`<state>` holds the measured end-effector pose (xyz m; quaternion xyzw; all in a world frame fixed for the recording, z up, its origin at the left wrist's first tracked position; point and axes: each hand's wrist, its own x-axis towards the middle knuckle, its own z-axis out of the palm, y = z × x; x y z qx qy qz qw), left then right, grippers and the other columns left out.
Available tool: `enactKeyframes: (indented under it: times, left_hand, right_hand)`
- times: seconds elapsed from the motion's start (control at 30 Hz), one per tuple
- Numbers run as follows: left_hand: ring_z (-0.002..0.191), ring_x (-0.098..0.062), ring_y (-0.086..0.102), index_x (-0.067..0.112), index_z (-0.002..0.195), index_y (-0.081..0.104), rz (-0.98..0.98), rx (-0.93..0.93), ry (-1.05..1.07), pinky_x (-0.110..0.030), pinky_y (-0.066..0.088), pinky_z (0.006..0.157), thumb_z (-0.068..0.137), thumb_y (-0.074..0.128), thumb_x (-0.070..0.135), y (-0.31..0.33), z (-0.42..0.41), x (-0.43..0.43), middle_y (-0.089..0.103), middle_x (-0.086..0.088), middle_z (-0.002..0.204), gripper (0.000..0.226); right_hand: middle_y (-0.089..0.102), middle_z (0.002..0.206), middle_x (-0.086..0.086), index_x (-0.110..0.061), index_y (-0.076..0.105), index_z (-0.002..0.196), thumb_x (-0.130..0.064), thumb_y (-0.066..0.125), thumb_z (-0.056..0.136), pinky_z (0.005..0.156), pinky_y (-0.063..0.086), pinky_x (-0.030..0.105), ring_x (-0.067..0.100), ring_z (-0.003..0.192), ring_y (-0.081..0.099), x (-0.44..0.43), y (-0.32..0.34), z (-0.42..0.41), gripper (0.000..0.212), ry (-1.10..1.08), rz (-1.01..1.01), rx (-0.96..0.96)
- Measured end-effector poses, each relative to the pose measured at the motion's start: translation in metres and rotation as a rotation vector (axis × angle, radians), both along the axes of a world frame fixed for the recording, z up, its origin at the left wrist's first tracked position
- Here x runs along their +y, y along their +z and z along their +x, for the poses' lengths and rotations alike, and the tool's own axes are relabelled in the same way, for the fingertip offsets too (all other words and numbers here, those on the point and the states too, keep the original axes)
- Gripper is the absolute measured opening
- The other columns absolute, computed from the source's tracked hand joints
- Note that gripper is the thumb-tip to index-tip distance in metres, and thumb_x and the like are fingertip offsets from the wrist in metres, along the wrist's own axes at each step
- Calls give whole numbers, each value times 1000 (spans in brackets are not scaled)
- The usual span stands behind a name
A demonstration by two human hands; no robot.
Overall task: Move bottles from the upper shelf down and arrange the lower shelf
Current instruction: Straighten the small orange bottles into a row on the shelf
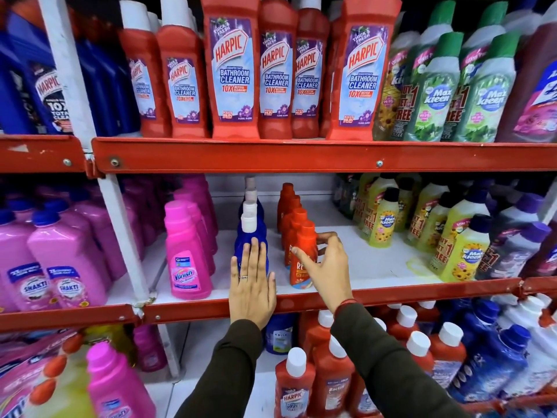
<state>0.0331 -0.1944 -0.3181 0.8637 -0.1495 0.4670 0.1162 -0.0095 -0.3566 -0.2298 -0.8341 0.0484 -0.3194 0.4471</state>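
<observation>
Blue bottle [251, 242] upright, left hand [252, 285] flat against it, right hand [327, 267] fingers spread beside orange bottle [303, 260].

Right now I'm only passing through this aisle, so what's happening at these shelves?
A person is tidying the middle shelf. The left hand lies flat against the front blue bottle, and the right hand is spread open around the front orange bottle. The red Harpic bottles stand on the shelf above.
</observation>
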Motion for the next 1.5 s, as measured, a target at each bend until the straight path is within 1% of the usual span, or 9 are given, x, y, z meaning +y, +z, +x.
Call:
enactKeyframes:
  times: [0.33,0.43,0.57,0.63,0.77,0.9,1.0,1.13,1.5]
  left_hand:
    - [163,-23,-12,12,167,-10,16,72,-69,-43,-10,131,101,35,34,4,-10,3,-16,-9,175,83]
    - [163,-20,-6,20,167,-11,-18,112,-284,-42,-4,132,104,38,33,11,-24,-6,-14,0,176,81]
    - [158,6,-2,51,160,-12,-366,395,-612,-9,3,125,109,38,34,29,-53,-34,-12,33,169,73]
    - [153,17,-6,52,158,-8,-576,531,-651,-3,3,118,111,33,45,40,-68,-51,-12,38,164,63]
    - [159,-6,13,37,167,11,-1091,907,-641,-37,13,131,84,30,94,43,-53,-69,11,16,172,103]
    - [142,-21,53,26,157,46,-1286,1140,-732,-50,32,127,64,35,103,30,-25,-72,58,-1,153,121]
    - [141,-24,52,24,159,42,-1294,1162,-715,-52,32,126,65,36,105,47,-36,-72,55,-5,155,124]
    - [143,-29,51,21,161,37,-1297,1137,-669,-51,34,125,98,20,76,60,-39,-73,51,-9,157,86]
    - [144,-23,49,29,163,33,-1260,1085,-664,-52,34,126,50,31,112,38,-30,-78,49,-2,160,139]
  right_hand:
    - [36,146,-2,-23,33,147,-60,45,95,110,31,27,11,136,34,8,-7,-22,65,111,217,73]
    - [33,150,-8,-24,26,154,-54,31,101,102,28,6,2,134,33,5,-9,-31,61,213,436,111]
    - [37,155,-12,-25,26,155,-63,20,98,108,25,21,-1,133,38,5,-15,-29,69,320,601,187]
    - [52,129,-24,-30,36,144,-60,16,100,101,33,18,-11,110,52,4,-16,-29,57,371,634,210]
    - [59,101,-31,-41,47,119,-60,16,99,72,46,4,-16,86,64,5,-13,-31,41,419,644,241]
    - [63,107,-27,-43,51,121,-64,19,96,76,47,7,-12,94,64,2,-18,-27,45,418,597,264]
    - [63,117,-18,-39,48,132,-67,21,95,89,44,12,-7,102,62,-2,-21,-26,53,427,583,282]
    - [58,123,-12,-32,42,145,-65,21,97,102,39,22,-2,109,58,-5,-22,-24,62,437,579,300]
    - [54,129,-12,-35,37,147,-70,23,93,105,41,30,5,114,55,-3,-22,-24,66,419,523,302]
